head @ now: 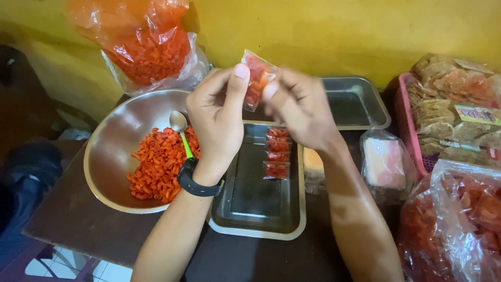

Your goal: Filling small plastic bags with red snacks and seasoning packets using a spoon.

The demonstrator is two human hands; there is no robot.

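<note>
**A:** What are the hands doing?

**B:** Both are raised above the table. The left hand, with a black watch on its wrist, and the right hand together pinch a small clear packet filled with orange-red snack pieces. The left thumb presses on the packet's left edge; the right fingers, slightly blurred, grip its right side. The packet sits tilted, in front of the yellow wall.

**A:** What lies right below them?

**B:** A rectangular metal tray on the dark table. Four filled packets lie in a row along its upper right part, touching one another.

**A:** And further out?

**B:** To the left, a round metal bowl holds a heap of orange-red curled snacks, with a spoon on a green handle resting in it. Behind the bowl, a large clear bag of the same snacks leans against the wall. A second metal tray sits behind the right hand. At far right, a pink basket holds packed crackers, and another bag of red snacks sits in front of it.
</note>
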